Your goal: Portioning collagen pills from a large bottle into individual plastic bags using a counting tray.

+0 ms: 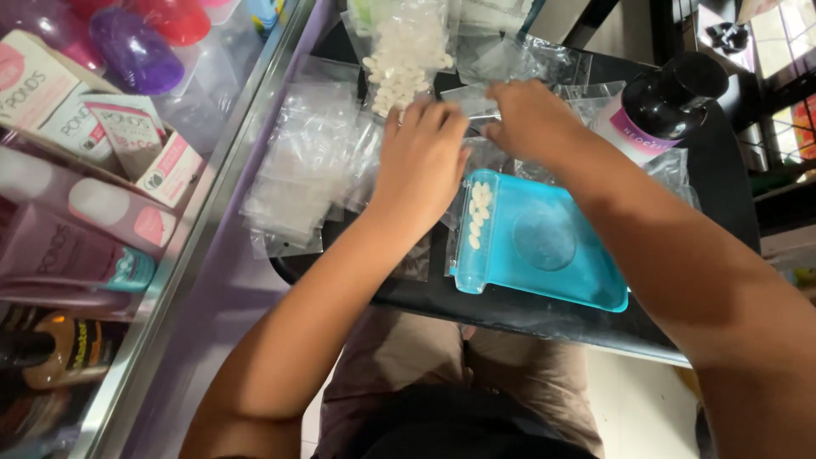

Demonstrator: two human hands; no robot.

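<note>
- Small clear plastic bag (470, 100): upper centre of the frame, on the black tabletop (527, 308), held between both hands.
- Left hand (422, 161): back of hand toward the camera, fingers curled downward, fingertips at the bag's left edge. Appears to pinch it; the actual contact is hidden under the fingers.
- Right hand (534, 121): fingers bent and closed toward the same bag from its right side. Grip point not visible from this angle.
- Turquoise counting tray (544, 242): centre of the frame, just below the hands, lying flat on the tabletop. Left channel holds a short row of white tablets (478, 214).
- Bag of white tablets (406, 59): top centre, just above the left hand, clear and well filled.
- Stack of empty clear bags (304, 161): left of the left hand, loosely fanned; more crumpled clear bags lie at the upper right beyond the right hand.
- Dark bottle with white label (661, 106): upper right, lying tilted, near the right forearm.
- Glass display case (102, 170): left side of the frame, containing pink-and-white boxes and tubes; purple and red rounded items at the upper left.
</note>
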